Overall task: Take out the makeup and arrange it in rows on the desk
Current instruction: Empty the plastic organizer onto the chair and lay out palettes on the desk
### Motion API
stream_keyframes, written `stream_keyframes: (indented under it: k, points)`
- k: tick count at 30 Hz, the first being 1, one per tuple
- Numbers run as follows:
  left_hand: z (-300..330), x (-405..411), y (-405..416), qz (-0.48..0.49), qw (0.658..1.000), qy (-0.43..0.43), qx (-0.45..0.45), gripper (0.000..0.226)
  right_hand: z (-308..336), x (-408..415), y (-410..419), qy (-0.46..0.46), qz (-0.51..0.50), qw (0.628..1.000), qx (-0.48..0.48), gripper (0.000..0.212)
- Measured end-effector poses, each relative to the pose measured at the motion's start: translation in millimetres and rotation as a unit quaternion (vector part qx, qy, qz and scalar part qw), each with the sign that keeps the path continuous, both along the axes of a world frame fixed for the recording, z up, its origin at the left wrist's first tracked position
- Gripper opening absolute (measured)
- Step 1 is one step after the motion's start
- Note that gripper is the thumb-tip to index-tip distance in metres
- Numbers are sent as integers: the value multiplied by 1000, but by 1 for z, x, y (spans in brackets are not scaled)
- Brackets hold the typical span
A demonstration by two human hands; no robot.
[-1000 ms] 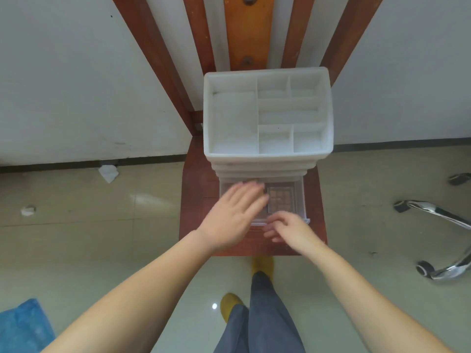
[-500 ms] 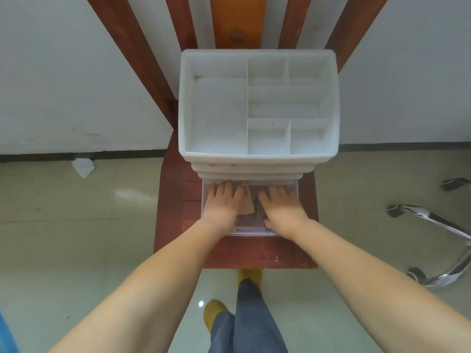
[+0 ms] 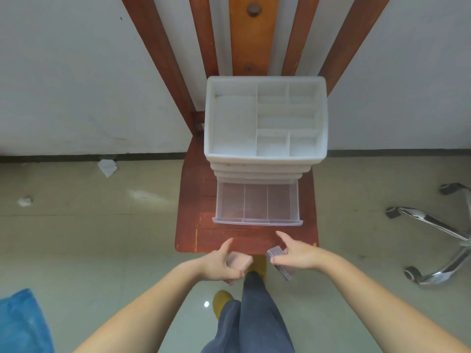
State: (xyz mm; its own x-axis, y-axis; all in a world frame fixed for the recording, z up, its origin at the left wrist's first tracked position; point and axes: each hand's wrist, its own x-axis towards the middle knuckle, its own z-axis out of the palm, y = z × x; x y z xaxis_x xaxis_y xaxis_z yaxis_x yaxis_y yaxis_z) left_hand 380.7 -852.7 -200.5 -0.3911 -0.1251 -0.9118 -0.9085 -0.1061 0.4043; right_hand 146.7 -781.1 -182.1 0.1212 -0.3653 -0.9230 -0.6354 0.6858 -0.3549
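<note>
A white plastic organiser (image 3: 265,159) with bare top compartments stands on a red wooden chair seat (image 3: 188,220). Its clear bottom drawer (image 3: 254,221) is pulled out and holds nothing in its three sections. My left hand (image 3: 216,266) grips a pinkish makeup palette (image 3: 239,261) just in front of the seat's edge. My right hand (image 3: 298,256) holds a clear-lidded makeup case (image 3: 276,252), tilted, at the same height. Both hands are below the drawer, apart from it.
The chair's slatted back (image 3: 252,36) leans up against a white wall. A chrome office-chair base (image 3: 438,238) lies at the right. Crumpled paper (image 3: 107,167) sits on the tiled floor at the left, blue fabric (image 3: 20,324) at bottom left. My leg and yellow shoe (image 3: 221,301) are below.
Both hands were inside the drawer on the makeup; they have pulled back toward me, each holding one case, and the drawer is left with nothing in it.
</note>
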Motion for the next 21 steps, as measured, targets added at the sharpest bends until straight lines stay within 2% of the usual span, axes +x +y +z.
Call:
stream_keyframes:
  k: [6,14,21]
  points:
    - [-14,-34,-34,-13,996,-22,-85,112,-13,-6,-21,53,40,997,-25,96]
    - [-25,-61,-87,-44,979,-28,-196,115,-24,-27,-80,110,33,986,-121,97]
    - [-8,-65,-103,-60,969,-17,-238,112,-7,-32,-101,143,78,974,-155,91]
